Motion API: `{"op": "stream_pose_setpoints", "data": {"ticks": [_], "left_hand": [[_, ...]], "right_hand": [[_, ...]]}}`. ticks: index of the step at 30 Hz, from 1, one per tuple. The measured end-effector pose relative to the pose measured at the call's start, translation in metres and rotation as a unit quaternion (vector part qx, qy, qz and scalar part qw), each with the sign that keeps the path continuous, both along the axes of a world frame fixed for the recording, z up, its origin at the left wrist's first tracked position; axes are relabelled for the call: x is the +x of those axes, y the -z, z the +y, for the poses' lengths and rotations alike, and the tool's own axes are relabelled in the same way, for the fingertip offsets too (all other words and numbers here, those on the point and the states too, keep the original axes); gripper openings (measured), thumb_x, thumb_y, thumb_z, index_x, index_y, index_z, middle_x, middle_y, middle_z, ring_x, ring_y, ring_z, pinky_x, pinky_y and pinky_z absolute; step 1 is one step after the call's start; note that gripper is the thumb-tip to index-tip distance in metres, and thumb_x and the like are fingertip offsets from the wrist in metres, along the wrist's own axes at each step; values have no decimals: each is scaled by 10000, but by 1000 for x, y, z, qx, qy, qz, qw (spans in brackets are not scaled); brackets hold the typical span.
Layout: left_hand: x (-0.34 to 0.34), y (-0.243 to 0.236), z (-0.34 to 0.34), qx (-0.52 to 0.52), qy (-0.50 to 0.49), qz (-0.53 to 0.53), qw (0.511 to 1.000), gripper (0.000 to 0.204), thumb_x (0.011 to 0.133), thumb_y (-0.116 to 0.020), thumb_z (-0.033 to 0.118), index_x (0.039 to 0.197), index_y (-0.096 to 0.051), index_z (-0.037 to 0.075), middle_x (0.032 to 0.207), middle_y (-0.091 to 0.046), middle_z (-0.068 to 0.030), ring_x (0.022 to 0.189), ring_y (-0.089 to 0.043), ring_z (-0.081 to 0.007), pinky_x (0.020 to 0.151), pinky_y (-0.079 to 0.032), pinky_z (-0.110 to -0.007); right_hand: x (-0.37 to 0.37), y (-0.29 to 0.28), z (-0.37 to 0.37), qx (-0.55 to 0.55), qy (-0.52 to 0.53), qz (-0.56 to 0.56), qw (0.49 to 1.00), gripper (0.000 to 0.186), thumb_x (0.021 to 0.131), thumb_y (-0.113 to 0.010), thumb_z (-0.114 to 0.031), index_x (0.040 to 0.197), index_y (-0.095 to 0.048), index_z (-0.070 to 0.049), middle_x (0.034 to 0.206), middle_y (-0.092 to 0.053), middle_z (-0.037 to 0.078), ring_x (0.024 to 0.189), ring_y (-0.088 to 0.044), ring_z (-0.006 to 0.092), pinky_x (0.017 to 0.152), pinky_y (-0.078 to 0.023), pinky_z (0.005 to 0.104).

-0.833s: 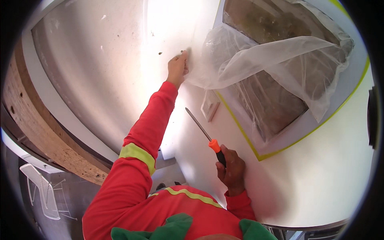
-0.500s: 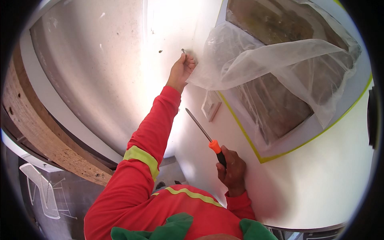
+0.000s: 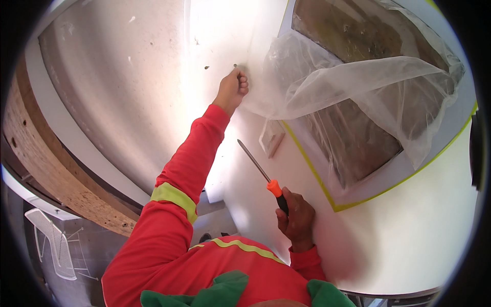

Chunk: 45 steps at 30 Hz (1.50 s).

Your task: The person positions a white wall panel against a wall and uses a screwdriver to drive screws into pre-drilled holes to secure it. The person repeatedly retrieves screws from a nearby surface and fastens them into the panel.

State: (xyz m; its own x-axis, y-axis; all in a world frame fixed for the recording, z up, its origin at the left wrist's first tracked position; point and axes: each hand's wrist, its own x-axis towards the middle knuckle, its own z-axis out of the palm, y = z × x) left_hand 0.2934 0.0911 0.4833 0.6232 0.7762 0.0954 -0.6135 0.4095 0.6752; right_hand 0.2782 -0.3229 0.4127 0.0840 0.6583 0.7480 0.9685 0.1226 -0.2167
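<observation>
My left hand (image 3: 232, 89) reaches up to the white wall, its fingers closed in a pinch. At its fingertips a small screw (image 3: 235, 66) sits against the wall, with only a tiny part showing. Just left of it is a small dark hole (image 3: 206, 67). Lower down, my right hand (image 3: 297, 217) grips a screwdriver (image 3: 274, 188) by its orange and black handle. The long metal shaft points up and to the left, its tip apart from the screw and from my left hand.
Right of my hands, loose clear plastic sheeting (image 3: 368, 77) covers a brown panel (image 3: 353, 143) edged with yellow tape (image 3: 309, 162). A small block (image 3: 275, 145) sits on the wall beside it. A curved wooden beam (image 3: 61, 169) runs down the left, above a white mesh chair (image 3: 56, 245).
My left fingers have moved closer around the screw, so less of it shows. The left forearm has shifted slightly left. My right hand and the screwdriver have barely moved.
</observation>
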Motion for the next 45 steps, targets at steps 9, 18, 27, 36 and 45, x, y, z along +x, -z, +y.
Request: {"op": "stream_pose_setpoints", "data": {"ticks": [9,18,27,36,45], "left_hand": [[10,-3,-7,4,-1,-2,1000,196,1045,-486,199,864,-470,128,699,-401,27,556,-328,-94,473,-269,-258],[6,5,-7,19,13,-6,1000,151,1006,-485,187,872,-447,130,677,-380,22,526,-308,-103,455,-239,-271],[-8,-3,-13,45,-10,70,997,239,1009,-578,268,824,-511,131,697,-478,7,545,-406,-93,462,-292,-240],[-16,-2,6,98,-43,128,986,339,1019,-676,359,809,-564,118,733,-547,-8,611,-504,-112,536,-426,-249],[-16,-6,-14,38,52,21,998,343,1062,-620,384,885,-603,91,784,-587,-32,703,-562,-149,678,-501,-283]], "right_hand": [[0,4,-1,-12,26,-12,1000,486,1071,-567,-376,1437,-558,-57,1031,-708,136,807,-699,309,655,-564,420],[-3,6,-1,3,37,-27,999,473,1071,-562,-399,1367,-613,-34,991,-705,129,792,-689,304,663,-555,419],[-4,4,-3,-3,36,-32,999,471,1069,-573,-390,1363,-615,-25,1002,-704,136,816,-698,298,669,-561,410],[0,1,1,11,-3,-17,1000,458,1062,-598,-341,1375,-601,-6,991,-696,145,808,-699,295,653,-563,400],[0,5,-5,-13,14,-9,1000,477,1065,-589,-364,1395,-580,-20,990,-698,150,814,-707,310,662,-576,402]]}}
